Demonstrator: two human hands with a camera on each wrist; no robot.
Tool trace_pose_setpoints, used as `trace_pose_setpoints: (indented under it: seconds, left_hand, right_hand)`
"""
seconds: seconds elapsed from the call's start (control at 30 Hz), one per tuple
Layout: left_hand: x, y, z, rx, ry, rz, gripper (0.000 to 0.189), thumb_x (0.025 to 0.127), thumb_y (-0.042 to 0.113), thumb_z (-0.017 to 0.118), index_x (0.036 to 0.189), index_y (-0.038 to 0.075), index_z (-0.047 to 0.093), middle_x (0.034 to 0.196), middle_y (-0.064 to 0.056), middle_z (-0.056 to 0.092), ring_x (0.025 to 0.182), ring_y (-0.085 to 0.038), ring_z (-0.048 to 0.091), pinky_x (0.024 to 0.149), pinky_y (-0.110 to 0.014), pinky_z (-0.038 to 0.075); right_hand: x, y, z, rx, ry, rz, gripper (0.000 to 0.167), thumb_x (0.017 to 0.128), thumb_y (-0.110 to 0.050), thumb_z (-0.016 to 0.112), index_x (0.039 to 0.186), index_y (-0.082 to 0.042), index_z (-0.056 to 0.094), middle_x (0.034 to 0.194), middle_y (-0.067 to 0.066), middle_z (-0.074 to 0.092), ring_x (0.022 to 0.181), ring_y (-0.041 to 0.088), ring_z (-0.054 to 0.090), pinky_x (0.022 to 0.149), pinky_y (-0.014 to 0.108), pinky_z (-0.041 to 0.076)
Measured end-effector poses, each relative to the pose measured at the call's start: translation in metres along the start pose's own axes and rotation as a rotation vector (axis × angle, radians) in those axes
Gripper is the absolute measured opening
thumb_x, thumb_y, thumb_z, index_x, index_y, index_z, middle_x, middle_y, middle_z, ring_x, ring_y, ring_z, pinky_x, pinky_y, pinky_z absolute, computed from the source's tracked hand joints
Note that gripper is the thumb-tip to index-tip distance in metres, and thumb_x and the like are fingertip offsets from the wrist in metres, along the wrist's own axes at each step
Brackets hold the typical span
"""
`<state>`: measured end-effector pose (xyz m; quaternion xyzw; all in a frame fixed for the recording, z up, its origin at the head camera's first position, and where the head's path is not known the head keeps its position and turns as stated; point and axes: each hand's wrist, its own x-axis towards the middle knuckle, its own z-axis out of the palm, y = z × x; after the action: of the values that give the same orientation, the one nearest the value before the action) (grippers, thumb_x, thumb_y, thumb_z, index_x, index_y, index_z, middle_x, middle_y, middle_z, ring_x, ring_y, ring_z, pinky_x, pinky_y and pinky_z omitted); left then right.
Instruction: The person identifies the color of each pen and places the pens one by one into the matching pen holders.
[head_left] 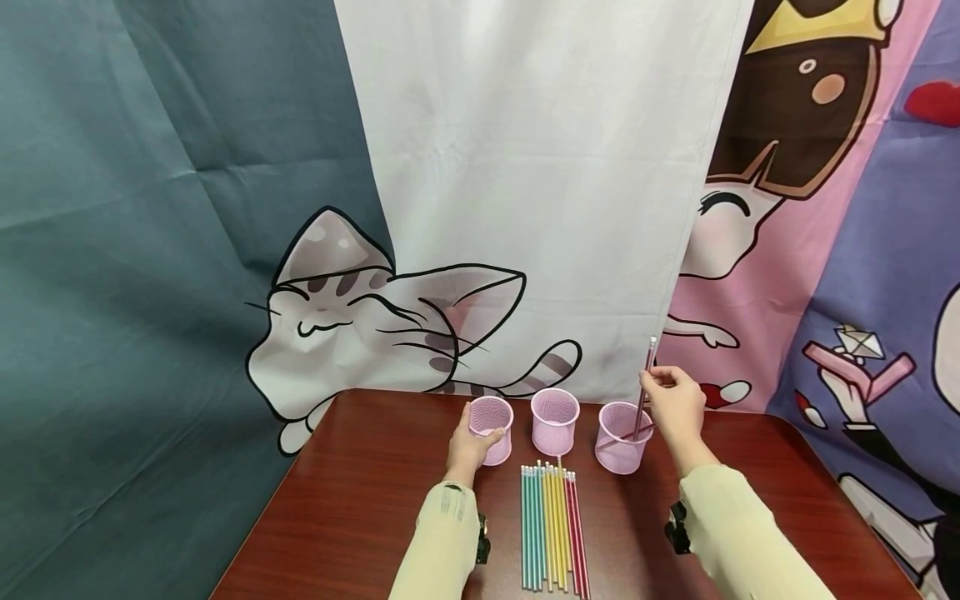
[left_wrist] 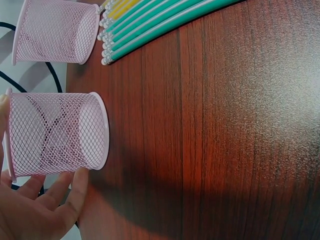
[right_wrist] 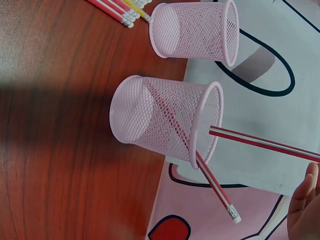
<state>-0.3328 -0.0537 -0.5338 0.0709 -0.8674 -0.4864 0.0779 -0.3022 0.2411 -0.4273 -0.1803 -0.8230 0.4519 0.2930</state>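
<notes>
My left hand [head_left: 465, 454] grips the left pink mesh pen cup [head_left: 498, 453], thumb over its front and fingers round its side. In the left wrist view its fingers [left_wrist: 76, 197] lie along the wall of this upright cup [left_wrist: 55, 135]. Above the right pink mesh cup [head_left: 619, 458], my right hand [head_left: 678, 410] pinches a red pencil [head_left: 645, 379], eraser end up. The lower end of that pencil [right_wrist: 265, 142] is at the cup's mouth in the right wrist view. Another red pencil [right_wrist: 216, 185] leans inside the same cup, its eraser end sticking out over the rim.
Between the two cups stands a third pink mesh cup [head_left: 555, 429]. In front of it lie rows of teal pencils [head_left: 532, 525], yellow pencils [head_left: 556, 533] and red pencils [head_left: 577, 533] on the brown table [head_left: 337, 500]. A printed cloth [head_left: 540, 208] hangs behind the table.
</notes>
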Motion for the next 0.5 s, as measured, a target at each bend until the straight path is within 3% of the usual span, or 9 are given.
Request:
trace_pose_setpoints:
  seconds: [0.27, 0.5]
  left_hand:
    - [-0.001, 0.001, 0.000, -0.004, -0.002, -0.006, 0.086, 0.071, 0.027, 0.080, 0.143, 0.012, 0.035, 0.124, -0.024, 0.053, 0.107, -0.043, 0.052, 0.089, -0.052, 0.042]
    - [-0.002, 0.002, -0.001, -0.019, -0.003, -0.011, 0.087, 0.071, 0.026, 0.080, 0.143, 0.012, 0.035, 0.126, -0.024, 0.052, 0.109, -0.042, 0.051, 0.090, -0.052, 0.041]
  right_hand:
    - [-0.001, 0.005, -0.001, -0.032, -0.013, 0.033, 0.024, 0.084, -0.030, 0.064, 0.095, -0.008, 0.067, 0.086, 0.007, 0.065, 0.070, 0.008, 0.052, 0.064, 0.026, 0.039]
    - [-0.005, 0.015, -0.001, -0.027, 0.020, 0.031, 0.024, 0.083, -0.027, 0.066, 0.092, -0.005, 0.066, 0.082, 0.009, 0.064, 0.069, 0.011, 0.053, 0.064, 0.027, 0.039]
